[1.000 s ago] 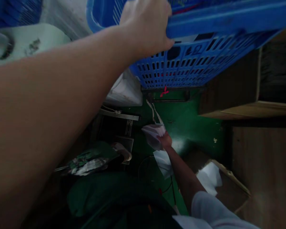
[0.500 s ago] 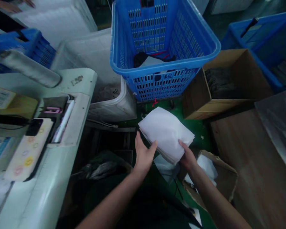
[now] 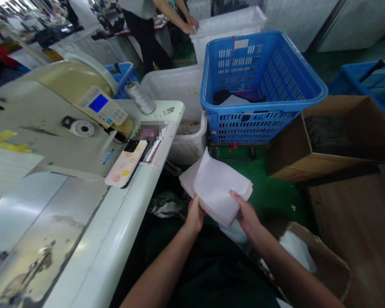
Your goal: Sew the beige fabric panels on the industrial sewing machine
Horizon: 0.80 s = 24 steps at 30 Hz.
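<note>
Between my two hands is a stack of thin white sheets (image 3: pixel 223 184); whether they are paper or cloth I cannot tell. My left hand (image 3: pixel 195 216) grips the near left edge, its thumb against the stack. My right hand (image 3: pixel 247 214) is closed on the right side, with the thumb on top and the fingers hidden below. The top sheets bend up at the far left corner and stand apart from those beneath. The stack is held over my lap, right of the sewing machine table (image 3: pixel 133 214).
A sewing machine (image 3: pixel 51 115), a phone (image 3: pixel 126 164) and a thread cone (image 3: pixel 140 98) are at left. Ahead stand a blue basket (image 3: pixel 259 109) and a white bin (image 3: pixel 188 143). Cardboard boxes (image 3: pixel 343 160) (image 3: pixel 332 261) are at right. Another person (image 3: pixel 144 34) stands behind.
My left hand, open beside the stack before, has closed on its near left edge. The top sheets have lifted at the far left. The view has swung left and up, showing the sewing machine.
</note>
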Tool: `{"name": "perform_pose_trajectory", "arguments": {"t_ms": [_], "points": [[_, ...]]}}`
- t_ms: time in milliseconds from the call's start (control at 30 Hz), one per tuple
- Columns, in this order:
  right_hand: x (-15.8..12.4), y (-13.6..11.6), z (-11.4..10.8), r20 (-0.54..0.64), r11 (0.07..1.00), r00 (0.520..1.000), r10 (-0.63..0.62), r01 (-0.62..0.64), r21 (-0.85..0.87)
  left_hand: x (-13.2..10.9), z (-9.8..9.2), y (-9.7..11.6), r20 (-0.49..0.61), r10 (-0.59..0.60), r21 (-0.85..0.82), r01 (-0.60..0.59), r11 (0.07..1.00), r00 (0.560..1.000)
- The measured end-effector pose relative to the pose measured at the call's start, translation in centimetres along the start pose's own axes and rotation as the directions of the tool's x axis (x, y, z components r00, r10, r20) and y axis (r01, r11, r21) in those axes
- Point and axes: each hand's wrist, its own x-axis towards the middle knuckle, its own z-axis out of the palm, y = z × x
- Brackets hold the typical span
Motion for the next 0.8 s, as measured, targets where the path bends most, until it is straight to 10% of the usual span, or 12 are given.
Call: {"name": "perform_pose_trajectory", "arguments": {"t_ms": [367, 800], "points": [[-1.8, 0.2, -3.1, -0.106, 0.970, 0.966, -0.234, 0.225, -0.097, 0.0, -1.2, -3.2, 0.053, 0.088, -0.088, -0.083, 0.993, 0.995], [-1.2, -2.6, -5.6, -0.093, 0.788, 0.805, -0.585, 0.539, -0.297, -2.0, -2.3, -3.4, 0.133, 0.141, -0.085, -0.131, 0.988, 0.981]]}}
